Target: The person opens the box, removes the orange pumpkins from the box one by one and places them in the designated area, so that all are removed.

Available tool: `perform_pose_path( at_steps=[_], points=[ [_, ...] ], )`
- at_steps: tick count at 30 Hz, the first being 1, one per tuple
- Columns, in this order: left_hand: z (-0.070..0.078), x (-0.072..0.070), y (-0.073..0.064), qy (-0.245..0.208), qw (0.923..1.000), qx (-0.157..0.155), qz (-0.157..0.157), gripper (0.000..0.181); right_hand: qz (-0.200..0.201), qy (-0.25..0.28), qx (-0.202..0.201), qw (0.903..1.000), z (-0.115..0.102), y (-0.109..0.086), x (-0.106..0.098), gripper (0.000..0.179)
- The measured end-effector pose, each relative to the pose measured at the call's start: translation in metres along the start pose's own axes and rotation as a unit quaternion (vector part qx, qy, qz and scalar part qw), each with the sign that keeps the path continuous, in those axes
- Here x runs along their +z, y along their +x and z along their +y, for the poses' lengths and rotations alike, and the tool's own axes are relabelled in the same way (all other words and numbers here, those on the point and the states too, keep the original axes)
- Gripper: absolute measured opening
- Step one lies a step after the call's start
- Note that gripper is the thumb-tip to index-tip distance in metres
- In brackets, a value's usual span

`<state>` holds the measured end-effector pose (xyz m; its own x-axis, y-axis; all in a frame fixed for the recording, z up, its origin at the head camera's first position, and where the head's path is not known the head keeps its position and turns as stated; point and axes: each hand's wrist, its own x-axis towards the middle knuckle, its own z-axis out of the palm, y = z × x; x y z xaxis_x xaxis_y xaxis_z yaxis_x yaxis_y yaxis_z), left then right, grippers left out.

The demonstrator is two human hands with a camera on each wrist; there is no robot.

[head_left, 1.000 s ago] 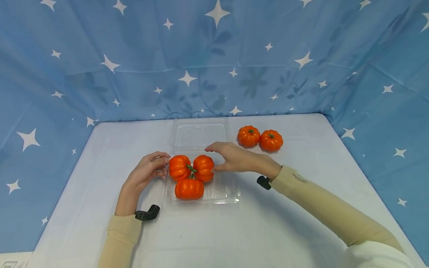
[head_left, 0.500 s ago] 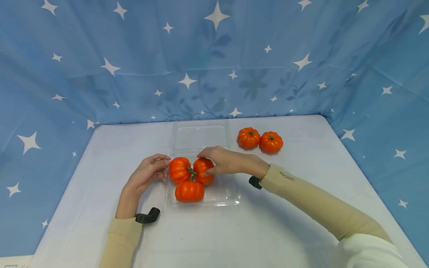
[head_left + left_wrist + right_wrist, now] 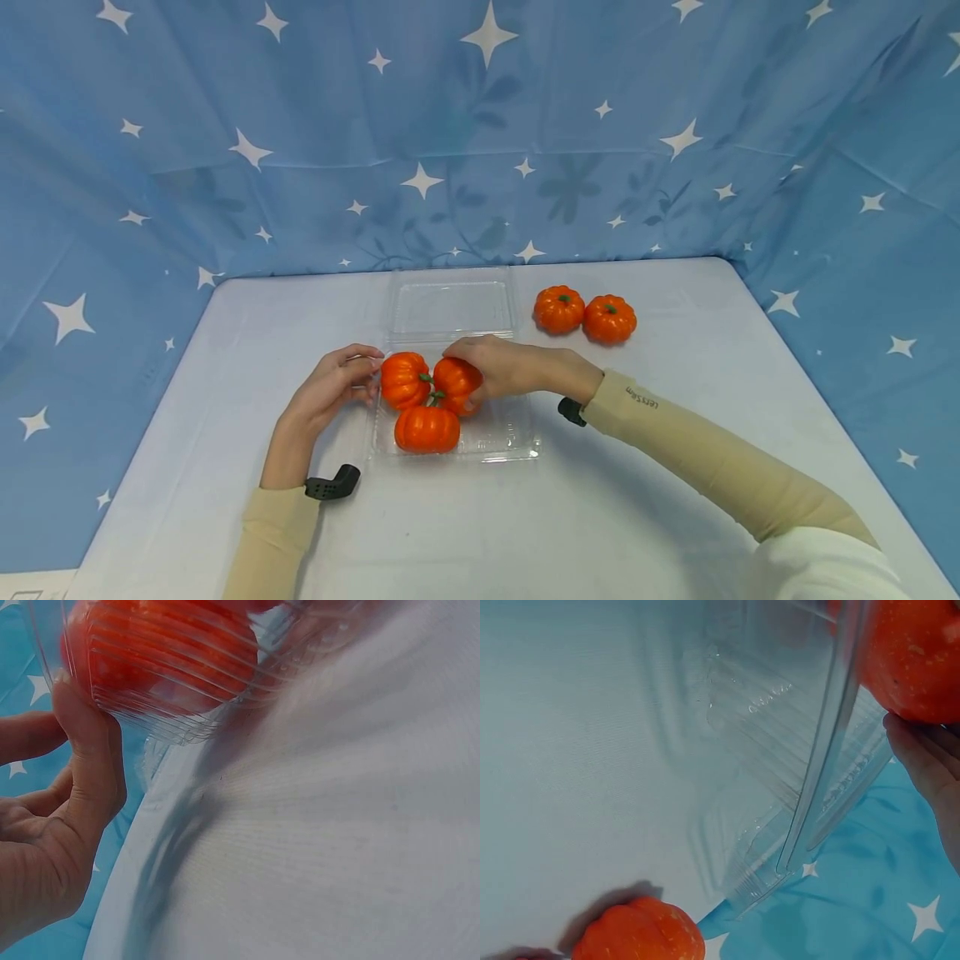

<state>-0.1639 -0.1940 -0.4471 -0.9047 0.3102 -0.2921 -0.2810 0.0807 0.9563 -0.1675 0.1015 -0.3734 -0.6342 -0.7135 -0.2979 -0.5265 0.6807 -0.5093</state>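
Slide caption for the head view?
Right hand grips one orange pumpkin of three in a clear open container; left hand at its edge; two more pumpkins outside.

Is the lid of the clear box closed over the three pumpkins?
No, the lid is folded back behind the box, leaving the pumpkins inside uncovered.
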Motion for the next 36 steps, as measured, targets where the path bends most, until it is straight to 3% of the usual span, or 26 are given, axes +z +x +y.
perform_pose_path(
  at_steps=[16,25,36],
  points=[
    [0.0,0.0,0.0,0.004,1.0,0.0,0.001,0.035,0.003,-0.006,-0.008,0.9999,0.003,-0.002,0.005,0.076],
    [-0.001,0.001,-0.001,0.002,1.0,-0.001,-0.003,0.036,0.031,-0.004,-0.015,0.9994,0.011,-0.014,0.005,0.071],
    [-0.001,0.001,-0.001,0.005,1.0,0.0,-0.002,0.035,0.085,0.04,-0.034,0.995,0.023,-0.026,0.011,0.071]
  ],
)
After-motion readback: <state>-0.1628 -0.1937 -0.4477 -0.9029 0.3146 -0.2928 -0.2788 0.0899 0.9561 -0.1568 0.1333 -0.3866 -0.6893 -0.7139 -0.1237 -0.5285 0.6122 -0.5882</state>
